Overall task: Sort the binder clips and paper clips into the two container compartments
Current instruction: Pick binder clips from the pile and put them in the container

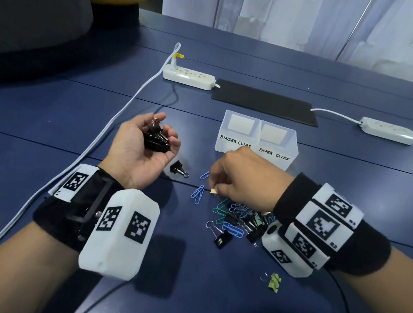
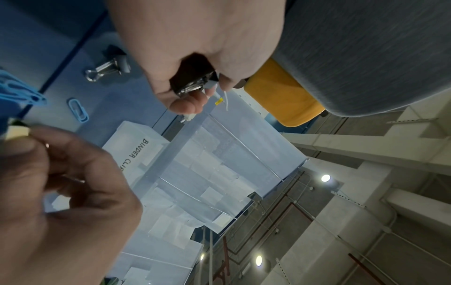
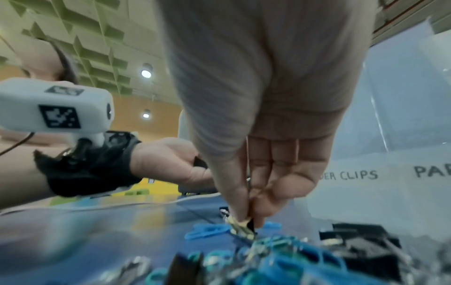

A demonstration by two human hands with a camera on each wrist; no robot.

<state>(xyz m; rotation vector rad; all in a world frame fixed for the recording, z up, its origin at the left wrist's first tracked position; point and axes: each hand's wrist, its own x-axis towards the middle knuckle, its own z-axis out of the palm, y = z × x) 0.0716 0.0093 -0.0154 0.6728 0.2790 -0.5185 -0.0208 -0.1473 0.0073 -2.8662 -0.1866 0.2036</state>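
Observation:
My left hand [image 1: 149, 143] is palm up above the table, its fingers curled around several black binder clips [image 1: 156, 137]. My right hand [image 1: 228, 180] reaches down at the edge of the mixed pile of clips [image 1: 239, 219] and pinches a small yellow patterned binder clip [image 1: 213, 190] between thumb and fingertips; the right wrist view shows that clip [image 3: 240, 227] at the fingertips. The clear two-compartment container [image 1: 256, 143], labelled BINDER CLIPS and PAPER CLIPS, stands just behind my right hand. A lone black binder clip [image 1: 178, 169] lies between my hands.
Blue paper clips [image 1: 198, 194] lie left of the pile. A green patterned binder clip [image 1: 274, 282] sits near my right wrist. Behind the container are a black mat [image 1: 264, 102], two white power strips [image 1: 188, 77] and a white cable [image 1: 101, 139] running down the left.

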